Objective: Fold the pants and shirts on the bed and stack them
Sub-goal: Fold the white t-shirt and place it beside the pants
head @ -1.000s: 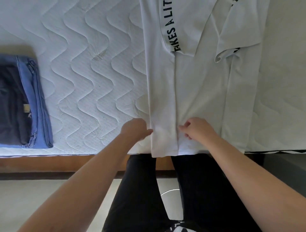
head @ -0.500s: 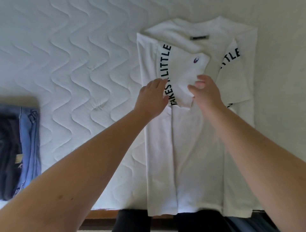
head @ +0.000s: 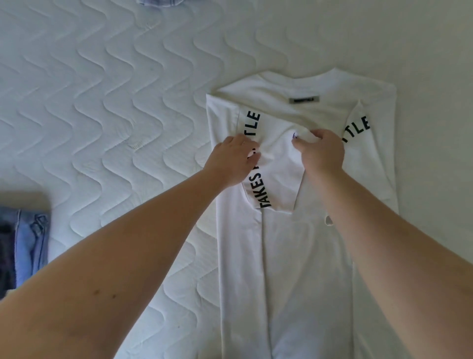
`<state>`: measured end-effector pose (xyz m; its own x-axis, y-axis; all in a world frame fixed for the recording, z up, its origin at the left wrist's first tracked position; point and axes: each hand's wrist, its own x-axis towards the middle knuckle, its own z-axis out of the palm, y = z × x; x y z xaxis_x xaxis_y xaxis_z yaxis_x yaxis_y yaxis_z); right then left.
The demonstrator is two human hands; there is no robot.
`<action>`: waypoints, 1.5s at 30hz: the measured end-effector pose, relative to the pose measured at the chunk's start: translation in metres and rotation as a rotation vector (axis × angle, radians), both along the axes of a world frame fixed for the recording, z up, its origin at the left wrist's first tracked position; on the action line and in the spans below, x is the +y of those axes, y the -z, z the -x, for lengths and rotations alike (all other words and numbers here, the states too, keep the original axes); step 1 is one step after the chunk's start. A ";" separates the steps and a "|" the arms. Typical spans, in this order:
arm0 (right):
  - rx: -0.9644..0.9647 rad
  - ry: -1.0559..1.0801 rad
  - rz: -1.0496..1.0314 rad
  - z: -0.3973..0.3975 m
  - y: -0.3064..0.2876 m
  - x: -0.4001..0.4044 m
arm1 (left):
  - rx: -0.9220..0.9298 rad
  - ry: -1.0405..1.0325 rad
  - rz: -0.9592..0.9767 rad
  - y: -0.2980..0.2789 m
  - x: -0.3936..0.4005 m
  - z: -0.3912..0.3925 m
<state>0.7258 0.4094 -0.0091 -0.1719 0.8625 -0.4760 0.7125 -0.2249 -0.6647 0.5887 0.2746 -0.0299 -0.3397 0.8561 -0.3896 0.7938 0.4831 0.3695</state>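
Observation:
A white T-shirt with black lettering lies lengthwise on the quilted white bed, its sides and sleeves folded inward and its collar at the far end. My left hand pinches the folded-in sleeve at its left edge, over the lettering. My right hand grips the same sleeve flap at its upper right corner, by a small logo. Folded blue jeans lie stacked at the left edge of the view, on something dark.
A bit of pale blue cloth shows at the top edge of the view. Bare mattress stretches to the left of the shirt and beyond its collar.
My hands left the shirt's hem at the near bed edge, reached up to the folded sleeve and have closed on it. The view has tilted farther onto the bed.

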 end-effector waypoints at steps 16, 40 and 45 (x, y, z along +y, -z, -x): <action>-0.186 -0.835 -0.678 -0.007 -0.006 -0.073 | -0.766 -0.759 0.246 -0.020 0.047 0.030; 0.008 -0.840 -0.767 -0.049 0.026 -0.083 | -0.152 -0.679 -0.326 -0.003 0.032 0.029; -0.378 -0.639 -0.365 -0.052 0.024 -0.072 | 0.130 -0.289 -0.406 -0.008 0.026 -0.007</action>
